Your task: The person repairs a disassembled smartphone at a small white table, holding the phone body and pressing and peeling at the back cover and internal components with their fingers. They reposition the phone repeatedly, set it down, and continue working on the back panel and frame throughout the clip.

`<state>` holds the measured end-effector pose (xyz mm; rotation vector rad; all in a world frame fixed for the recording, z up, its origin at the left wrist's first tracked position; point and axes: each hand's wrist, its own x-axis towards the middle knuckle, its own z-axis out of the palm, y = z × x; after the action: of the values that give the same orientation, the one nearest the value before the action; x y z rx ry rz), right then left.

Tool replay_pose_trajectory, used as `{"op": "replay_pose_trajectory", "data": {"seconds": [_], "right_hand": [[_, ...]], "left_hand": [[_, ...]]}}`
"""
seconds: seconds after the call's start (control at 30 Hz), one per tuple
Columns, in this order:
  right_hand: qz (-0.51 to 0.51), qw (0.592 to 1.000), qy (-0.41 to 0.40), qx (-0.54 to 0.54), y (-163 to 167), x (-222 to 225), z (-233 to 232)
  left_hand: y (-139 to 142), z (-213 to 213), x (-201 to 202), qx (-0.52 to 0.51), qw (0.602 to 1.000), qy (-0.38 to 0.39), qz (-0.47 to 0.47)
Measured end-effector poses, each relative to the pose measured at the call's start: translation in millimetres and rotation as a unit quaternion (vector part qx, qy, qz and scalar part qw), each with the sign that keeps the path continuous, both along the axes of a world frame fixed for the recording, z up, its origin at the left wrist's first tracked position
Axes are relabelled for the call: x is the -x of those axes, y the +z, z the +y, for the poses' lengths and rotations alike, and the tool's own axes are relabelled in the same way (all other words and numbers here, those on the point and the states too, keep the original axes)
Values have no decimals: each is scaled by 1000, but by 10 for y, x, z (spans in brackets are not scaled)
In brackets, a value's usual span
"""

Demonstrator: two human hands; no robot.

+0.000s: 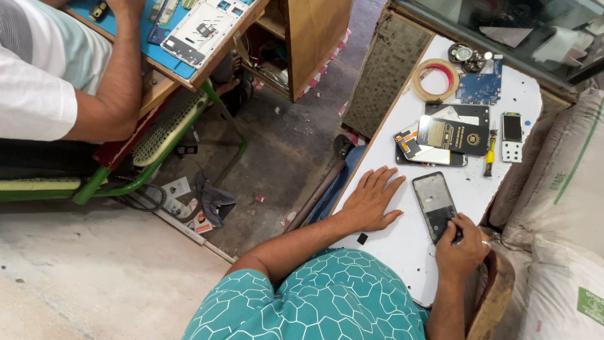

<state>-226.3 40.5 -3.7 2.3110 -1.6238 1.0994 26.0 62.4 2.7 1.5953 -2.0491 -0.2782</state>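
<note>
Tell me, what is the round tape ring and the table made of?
The tape ring looks like paper masking tape: dull tan band, reddish inner core. The table seems a white laminated or painted board, smooth, speckled with dark marks; its core is hidden. The left hand lies flat on it.

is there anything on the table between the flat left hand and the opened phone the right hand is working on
Nothing visible. The left hand lies flat on the white table, and only bare tabletop separates it from the opened phone, which the right hand touches at its lower end. A small black piece lies nearer the table's edge, outside that gap.
</note>
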Motion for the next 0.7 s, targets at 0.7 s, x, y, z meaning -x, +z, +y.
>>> {"op": "replay_pose_trajectory", "data": {"seconds": [0.7], "right_hand": [[-81,994,37,-63,-3,201,-204]], "left_hand": [[-191,-242,283,-1,999,-37,39]]}}
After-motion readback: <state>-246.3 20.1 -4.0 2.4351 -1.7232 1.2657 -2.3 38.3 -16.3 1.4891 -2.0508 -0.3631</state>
